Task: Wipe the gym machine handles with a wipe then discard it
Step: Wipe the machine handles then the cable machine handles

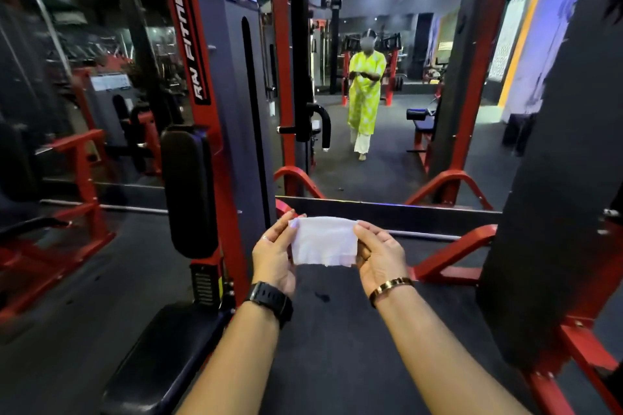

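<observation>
Pinching wipe taut, left hand and right hand apart; red machine left, black handle ahead.

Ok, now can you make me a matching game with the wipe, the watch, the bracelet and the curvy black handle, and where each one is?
Things:
1 wipe
2 watch
3 bracelet
4 curvy black handle

Places:
A strapped on just behind the right hand
B sticking out from the black post ahead
C pinched between both hands
D strapped on just behind the left hand

Pairs: 1-C, 2-D, 3-A, 4-B
</observation>
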`<state>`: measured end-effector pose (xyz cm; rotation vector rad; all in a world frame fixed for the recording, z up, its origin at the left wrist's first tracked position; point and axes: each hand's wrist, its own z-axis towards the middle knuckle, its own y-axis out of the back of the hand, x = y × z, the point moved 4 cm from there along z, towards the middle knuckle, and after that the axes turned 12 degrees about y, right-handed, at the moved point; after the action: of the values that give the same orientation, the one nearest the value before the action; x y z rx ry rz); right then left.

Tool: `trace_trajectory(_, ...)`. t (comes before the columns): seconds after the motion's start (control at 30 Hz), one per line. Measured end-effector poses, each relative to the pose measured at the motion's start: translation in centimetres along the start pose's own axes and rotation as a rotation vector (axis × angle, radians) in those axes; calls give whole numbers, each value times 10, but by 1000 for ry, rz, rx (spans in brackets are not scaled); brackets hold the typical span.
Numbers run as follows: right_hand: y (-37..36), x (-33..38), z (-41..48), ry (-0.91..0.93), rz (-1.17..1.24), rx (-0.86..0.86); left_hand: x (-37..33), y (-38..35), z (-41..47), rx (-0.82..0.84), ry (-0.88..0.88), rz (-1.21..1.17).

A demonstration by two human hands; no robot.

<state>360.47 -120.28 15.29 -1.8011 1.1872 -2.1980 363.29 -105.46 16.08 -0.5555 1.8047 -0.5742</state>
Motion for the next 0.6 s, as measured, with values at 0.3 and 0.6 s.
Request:
trace_trajectory(0.3, -35, -18, 199, -7, 5, 16, -11, -71, 185, -41, 17, -52)
trace_trajectory(0.6, -79, -62, 352, 14, 11, -18, -37, -102, 352, 3, 13, 3)
